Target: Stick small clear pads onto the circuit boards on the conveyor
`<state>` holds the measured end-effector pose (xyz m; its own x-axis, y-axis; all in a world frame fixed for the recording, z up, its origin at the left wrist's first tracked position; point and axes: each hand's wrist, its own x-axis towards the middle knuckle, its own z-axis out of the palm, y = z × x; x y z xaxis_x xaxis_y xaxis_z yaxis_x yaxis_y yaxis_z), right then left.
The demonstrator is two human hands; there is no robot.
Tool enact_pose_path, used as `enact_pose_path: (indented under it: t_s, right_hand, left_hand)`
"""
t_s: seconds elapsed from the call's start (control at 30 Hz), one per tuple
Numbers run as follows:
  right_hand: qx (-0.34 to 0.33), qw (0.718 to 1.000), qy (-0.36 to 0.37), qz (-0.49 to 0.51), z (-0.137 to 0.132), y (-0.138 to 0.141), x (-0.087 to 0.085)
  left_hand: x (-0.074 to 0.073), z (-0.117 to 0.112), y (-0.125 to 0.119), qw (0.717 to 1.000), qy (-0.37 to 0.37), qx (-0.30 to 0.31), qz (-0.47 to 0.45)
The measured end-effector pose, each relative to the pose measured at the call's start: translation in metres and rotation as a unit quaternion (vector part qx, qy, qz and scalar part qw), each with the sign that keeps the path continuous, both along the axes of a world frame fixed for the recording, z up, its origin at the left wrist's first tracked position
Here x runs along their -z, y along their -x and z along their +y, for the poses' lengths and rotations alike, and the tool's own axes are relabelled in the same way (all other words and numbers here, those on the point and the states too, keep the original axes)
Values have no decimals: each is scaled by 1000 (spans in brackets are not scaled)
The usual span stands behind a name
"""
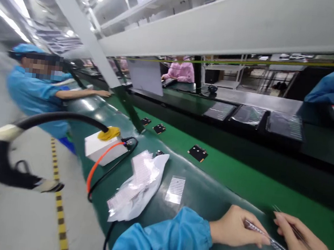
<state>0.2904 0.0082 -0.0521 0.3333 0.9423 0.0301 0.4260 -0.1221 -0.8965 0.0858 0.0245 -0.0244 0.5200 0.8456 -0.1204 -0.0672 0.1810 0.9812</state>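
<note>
Presently held: narrow silvery perforated strip (pixel 263 233), pinched in left hand (pixel 235 227).
Right hand (pixel 302 244): closed on slim metal tweezers (pixel 295 230), just beside strip.
Surface: dark green conveyor belt (pixel 201 192) beneath.
Open room: leftward, to translucent perforated sheet (pixel 175 189).

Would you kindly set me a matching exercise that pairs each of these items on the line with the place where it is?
Items:
1. yellow cloth
2. tweezers
3. crumpled plastic bag
4. thin strip

Places:
A. held in the right hand
B. lying on the green belt
C. held in the left hand
D. on top of the white box

Right pairs: 1-D, 2-A, 3-B, 4-C.
</note>
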Motion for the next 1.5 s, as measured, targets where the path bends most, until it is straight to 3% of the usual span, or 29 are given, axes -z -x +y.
enact_pose_path:
  t_s: [0.2, 0.57, 0.8, 1.03, 1.3, 1.5]
  right_hand:
    - [-37, 997, -68, 9, 4, 19, -24]
    - [-51, 995, -76, 29, 4, 18, -17]
    - [-46, 991, -122, 41, 15, 27, -23]
    - [-14, 988, -153, 24, 23, 30, -32]
    - [-3, 986, -167, 23, 23, 32, -35]
    - [-8, 986, -163, 24, 22, 31, -35]
  left_hand:
    - [-12, 5, 2, 999, -31, -15, 25]
    - [-9, 7, 3, 998, -59, -1, 22]
    - [-13, 18, 7, 988, -141, 13, 58]
    - [-9, 30, 7, 970, -234, 21, 59]
    - [-3, 33, 11, 969, -228, 24, 94]
    - [-6, 32, 11, 971, -223, 25, 87]
